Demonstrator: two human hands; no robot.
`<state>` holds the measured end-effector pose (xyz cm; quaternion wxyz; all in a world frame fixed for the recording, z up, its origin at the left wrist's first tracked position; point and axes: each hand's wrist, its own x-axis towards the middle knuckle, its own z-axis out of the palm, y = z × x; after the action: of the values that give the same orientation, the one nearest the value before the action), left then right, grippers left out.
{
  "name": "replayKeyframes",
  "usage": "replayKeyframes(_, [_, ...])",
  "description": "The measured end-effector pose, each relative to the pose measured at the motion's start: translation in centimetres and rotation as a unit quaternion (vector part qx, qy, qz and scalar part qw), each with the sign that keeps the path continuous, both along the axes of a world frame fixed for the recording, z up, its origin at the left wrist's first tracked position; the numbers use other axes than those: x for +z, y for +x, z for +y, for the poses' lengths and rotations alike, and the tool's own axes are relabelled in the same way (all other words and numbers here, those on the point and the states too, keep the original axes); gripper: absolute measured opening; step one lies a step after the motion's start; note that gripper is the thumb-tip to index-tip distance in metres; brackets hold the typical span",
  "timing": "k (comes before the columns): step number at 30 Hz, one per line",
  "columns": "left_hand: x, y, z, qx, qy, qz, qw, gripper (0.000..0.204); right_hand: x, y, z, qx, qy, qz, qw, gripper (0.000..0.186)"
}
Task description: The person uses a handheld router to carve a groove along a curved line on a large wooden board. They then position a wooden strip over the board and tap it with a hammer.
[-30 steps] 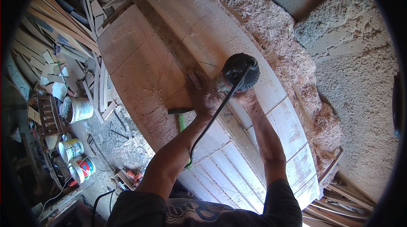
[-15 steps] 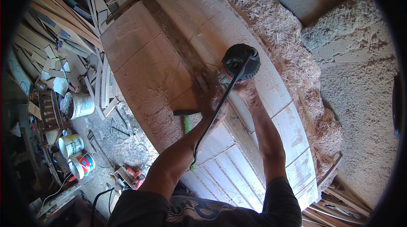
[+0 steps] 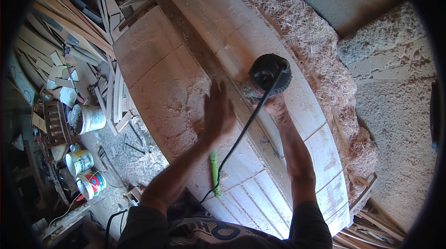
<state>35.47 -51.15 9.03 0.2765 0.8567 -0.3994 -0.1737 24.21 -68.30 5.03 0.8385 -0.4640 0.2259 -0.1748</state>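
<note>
A corded power tool (image 3: 269,78) with a round black ridged top and a red ring rests on the pale wooden surface, right of the dark centre beam. My right hand (image 3: 277,106) grips its near side, partly hidden under the body. Over the left half of the surface, my left hand (image 3: 219,118) is off the tool, fingers stretched out and holding nothing. Near that wrist lies a tool with a green handle (image 3: 215,174); its head is hidden by my hand and forearm. The tool's black cord (image 3: 239,135) runs down between my arms.
The curved planked surface (image 3: 158,91) bears a long dark beam (image 3: 186,30) and scattered sawdust. Shavings (image 3: 311,30) heap along its right side. Wood offcuts (image 3: 62,67) pile up at left, above several buckets (image 3: 79,161) on the floor.
My left hand has come away from beside the power tool and swung left, with its fingers opening out. In the picture, the tool and my right hand sit slightly lower and further right.
</note>
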Motion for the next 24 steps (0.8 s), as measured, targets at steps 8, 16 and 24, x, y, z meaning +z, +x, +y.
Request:
replayKeyframes(8, [-5.7, 20.7, -3.6, 0.054, 0.022, -0.274, 0.960, 0.062, -1.7, 2.7, 0.5, 0.003, 0.274, -0.128, 0.953, 0.079])
replayKeyframes(16, [-6.2, 20.3, -4.7, 0.024, -0.043, -0.353, 0.934, 0.063, -1.5, 3.5, -0.8, 0.028, 0.100, -0.152, 0.983, 0.081])
replayKeyframes(24, [-5.6, 20.6, -4.1, 0.014, 0.001, -0.368, 0.930, 0.067, -2.5, 6.3, -1.1, 0.049, 0.225, -0.187, 0.955, 0.059])
